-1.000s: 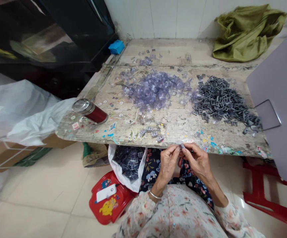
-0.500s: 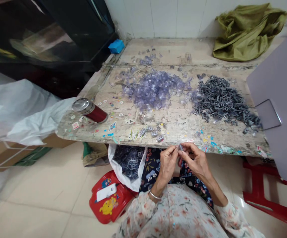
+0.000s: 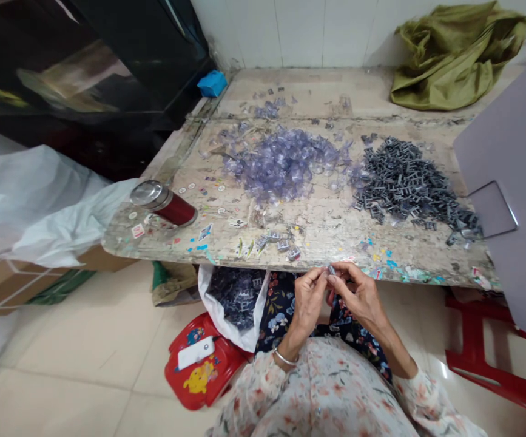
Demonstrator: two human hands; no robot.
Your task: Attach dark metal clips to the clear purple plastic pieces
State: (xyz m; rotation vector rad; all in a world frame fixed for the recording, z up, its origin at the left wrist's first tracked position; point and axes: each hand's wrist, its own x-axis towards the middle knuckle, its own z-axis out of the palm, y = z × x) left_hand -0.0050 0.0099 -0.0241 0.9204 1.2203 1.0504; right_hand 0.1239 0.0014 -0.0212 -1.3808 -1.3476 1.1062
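A small grey plastic piece [image 3: 331,270] is pinched between the fingertips of my left hand [image 3: 308,297] and my right hand [image 3: 361,294], just off the table's front edge. Both hands have curled fingers and meet at the piece. On the table [image 3: 326,227], clear purplish plastic parts [image 3: 285,162] lie heaped in the middle, with a pile of dark grey pieces [image 3: 403,179] to their right. Several assembled grey pieces [image 3: 283,245] sit near the front edge, left of my hands.
A red flask [image 3: 171,206] stands at the table's left. Below the edge hangs a white bag [image 3: 205,291] of dark parts, beside a red stool [image 3: 199,388] bearing a white device [image 3: 196,353]. A grey panel [image 3: 512,182] borders the right; green cloth [image 3: 454,54] lies behind.
My hands stay together at the table edge, and the fingertips have shifted only slightly around the small piece. The rest looks the same.
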